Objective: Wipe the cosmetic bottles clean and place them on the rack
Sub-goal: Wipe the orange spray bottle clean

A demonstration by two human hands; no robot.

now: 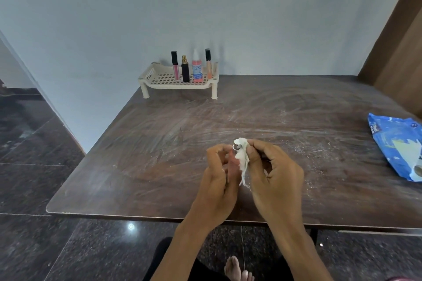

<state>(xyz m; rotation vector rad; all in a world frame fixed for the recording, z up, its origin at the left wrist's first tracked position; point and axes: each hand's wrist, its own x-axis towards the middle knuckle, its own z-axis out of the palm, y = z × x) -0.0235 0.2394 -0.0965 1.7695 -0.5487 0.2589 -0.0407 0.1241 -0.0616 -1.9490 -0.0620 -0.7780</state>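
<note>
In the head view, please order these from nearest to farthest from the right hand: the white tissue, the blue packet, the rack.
1. white tissue: pinched by the right hand itself.
2. blue packet: at the right edge of the table.
3. rack: at the table's far edge, left of centre.

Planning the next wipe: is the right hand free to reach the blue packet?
Likely not yet: the right hand pinches a white wipe against the bottle; the path to the blue packet looks open.

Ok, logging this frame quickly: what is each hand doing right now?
Left hand: grips the small bottle.
Right hand: pinches the white wipe against the bottle's cap.
</note>
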